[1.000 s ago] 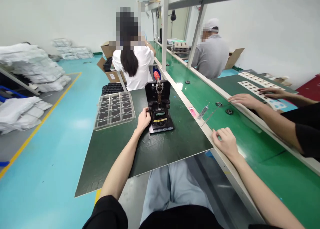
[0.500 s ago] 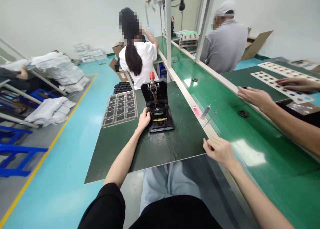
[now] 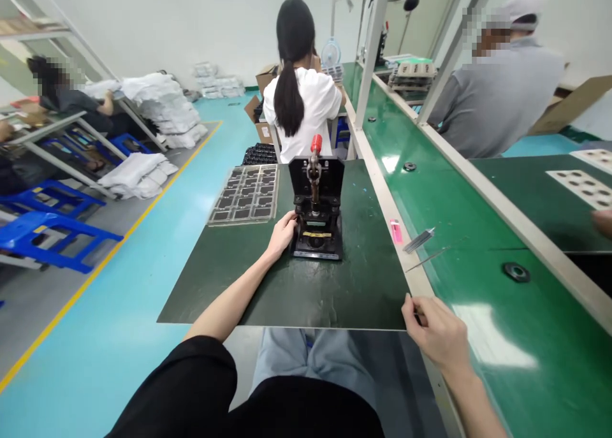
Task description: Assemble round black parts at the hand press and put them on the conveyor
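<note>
The black metal press with a red-tipped lever [image 3: 316, 218] stands upright on the dark green tabletop [image 3: 239, 272], the left hand [image 3: 282, 236] touching its side with fingers curled. Just beside that pair lies the clear plastic tray of black parts [image 3: 246, 196]; the right hand [image 3: 437, 329], loosely curled at the tabletop's near right corner, shows a narrow gap between thumb and fingers.

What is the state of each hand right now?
Left hand: against the black press, fingers partly hidden; open or closed, cannot tell.
Right hand: fingers loosely curled near the dark board; holding anything, cannot tell.
</note>
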